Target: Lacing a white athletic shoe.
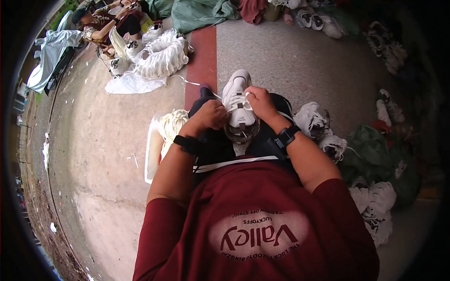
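Observation:
Between my knees rests a white sneaker (237, 86), its toe pointing away from me and dark loops running down its tongue. A white shoelace (236, 101) crosses the upper part of the shoe, and both hands grip it. My left hand (213, 114) is closed on the lace at the shoe's left side, its fingers curled. On the right side my right hand (260, 102) pinches the lace between thumb and forefinger. One lace end seems to trail off to the far left past my left hand. My palms hide part of the shoe's sides.
Left of my leg stands a white box (153, 150) with a bundle of cream laces (173, 125). White shoes (311, 118) lie to my right, more (376, 201) nearer me. Far left, a long row of white shoes (161, 58) lies beside a seated person (112, 28). Green sacks (199, 14) lie behind.

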The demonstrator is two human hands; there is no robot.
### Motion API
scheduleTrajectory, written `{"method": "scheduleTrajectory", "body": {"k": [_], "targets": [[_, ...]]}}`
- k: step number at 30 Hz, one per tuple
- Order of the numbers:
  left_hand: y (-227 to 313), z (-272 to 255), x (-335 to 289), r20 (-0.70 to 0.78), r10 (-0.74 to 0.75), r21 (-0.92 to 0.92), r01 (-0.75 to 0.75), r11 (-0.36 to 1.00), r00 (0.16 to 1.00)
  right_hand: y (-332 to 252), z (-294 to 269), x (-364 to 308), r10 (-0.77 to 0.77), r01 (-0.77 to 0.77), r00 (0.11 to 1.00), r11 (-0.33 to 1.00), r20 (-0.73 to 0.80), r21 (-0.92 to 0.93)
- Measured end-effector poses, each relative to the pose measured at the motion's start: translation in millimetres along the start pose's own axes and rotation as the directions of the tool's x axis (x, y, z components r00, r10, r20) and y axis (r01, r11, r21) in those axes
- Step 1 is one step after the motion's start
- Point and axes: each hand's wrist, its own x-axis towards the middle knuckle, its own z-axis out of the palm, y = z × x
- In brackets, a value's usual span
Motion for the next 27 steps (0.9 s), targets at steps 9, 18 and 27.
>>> {"method": "scheduleTrajectory", "body": {"k": [9, 18, 27], "targets": [[0.0, 8.1, 5.2, -0.313, 0.257, 0.413, -0.113, 0.904, 0.914, -4.9, -38.8, 10.2, 0.145, -0.666, 0.708, 0.462, 0.691, 0.586], [-2.7, 10.1, -37.6, -0.426, 0.854, 0.861, -0.157, 0.484, 0.297, -19.6, -14.5, -19.9, -0.139, 0.185, 0.973, 0.948, 0.185, -0.260], [-26.0, 3.6, -45.5, -0.554, 0.605, 0.548, -0.296, 0.782, 0.572, -149.1, -113.7, -11.5, -0.554, 0.370, 0.761, 0.798, 0.337, 0.476]]}}
